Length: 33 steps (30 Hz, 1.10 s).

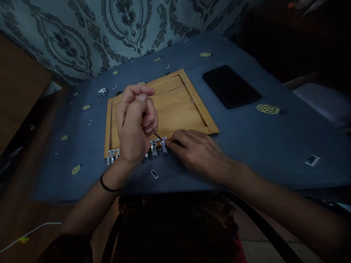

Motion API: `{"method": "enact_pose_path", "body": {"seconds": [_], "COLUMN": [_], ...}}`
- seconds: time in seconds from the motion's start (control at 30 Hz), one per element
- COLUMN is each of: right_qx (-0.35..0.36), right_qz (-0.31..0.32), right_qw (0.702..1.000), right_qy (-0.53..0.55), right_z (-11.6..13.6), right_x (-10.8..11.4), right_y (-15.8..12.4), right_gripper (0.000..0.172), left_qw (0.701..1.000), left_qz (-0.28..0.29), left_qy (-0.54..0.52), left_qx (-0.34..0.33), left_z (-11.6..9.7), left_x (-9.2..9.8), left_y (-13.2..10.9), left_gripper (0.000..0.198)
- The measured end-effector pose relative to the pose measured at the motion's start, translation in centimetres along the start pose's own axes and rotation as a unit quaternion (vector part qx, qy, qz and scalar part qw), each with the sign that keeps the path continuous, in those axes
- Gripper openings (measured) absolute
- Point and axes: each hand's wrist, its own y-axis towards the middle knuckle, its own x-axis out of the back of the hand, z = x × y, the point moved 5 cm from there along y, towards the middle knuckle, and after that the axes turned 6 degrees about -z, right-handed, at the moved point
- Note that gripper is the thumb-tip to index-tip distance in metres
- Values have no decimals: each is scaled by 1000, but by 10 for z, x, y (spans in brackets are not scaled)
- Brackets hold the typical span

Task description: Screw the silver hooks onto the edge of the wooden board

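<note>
A wooden panel (170, 106) with a raised border lies flat on the table. Several shiny metal fittings (154, 149) line its near edge; their exact kind is hard to make out in the dim light. My left hand (135, 122) is closed above that edge around a screwdriver, whose thin shaft (157, 136) slants down to the rightmost metal fitting (163, 146). The screwdriver's handle is mostly hidden in my fingers. My right hand (196, 151) rests at the panel's near edge, its thumb and fingers pinched at that same fitting.
A dark blue cloth with yellow spots covers the table (287, 146). To the panel's right lies a black tablet-like slab (231, 86). Small loose metal pieces (102, 92) sit beyond the panel's left corner. A patterned curtain (123, 29) hangs behind the table.
</note>
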Motion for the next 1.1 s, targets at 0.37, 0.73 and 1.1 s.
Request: {"method": "enact_pose_path", "body": {"seconds": [0.37,0.73,1.1], "right_qx": [-3,2,7], "right_qz": [25,12,-5], "right_qw": [1000,1000,1000], "right_qy": [15,16,8], "right_z": [0,1,1], "right_x": [1,5,5], "right_y": [0,1,3], "right_gripper": [18,20,18], "left_qw": [999,994,987], "left_qz": [30,83,128], "left_qy": [24,14,61], "left_qx": [38,69,81], "left_z": [4,3,2], "left_x": [-17,-18,-20], "left_y": [4,8,8], "left_gripper": [42,43,41]}}
